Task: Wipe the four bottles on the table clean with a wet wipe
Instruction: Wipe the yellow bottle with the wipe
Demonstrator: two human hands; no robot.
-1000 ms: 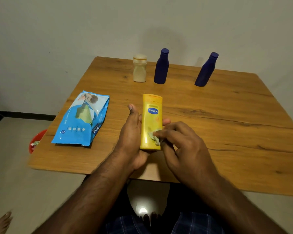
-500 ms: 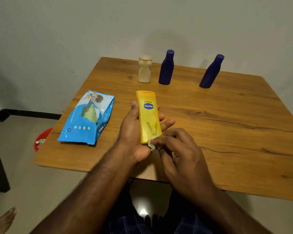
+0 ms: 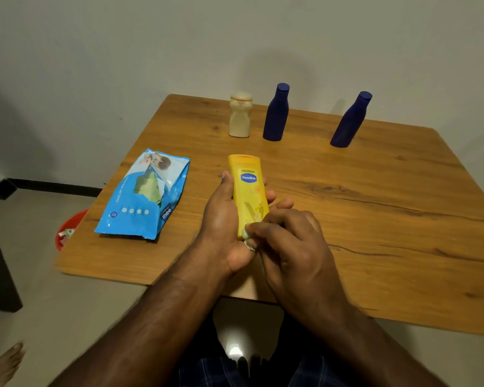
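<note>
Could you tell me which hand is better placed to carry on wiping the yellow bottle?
The right hand: it already pinches the wet wipe against the yellow bottle, which the left hand grips.

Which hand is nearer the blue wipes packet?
Left. The left hand holds the yellow bottle just right of the wipes packet; the right hand is beyond the bottle, pinching a wipe.
</note>
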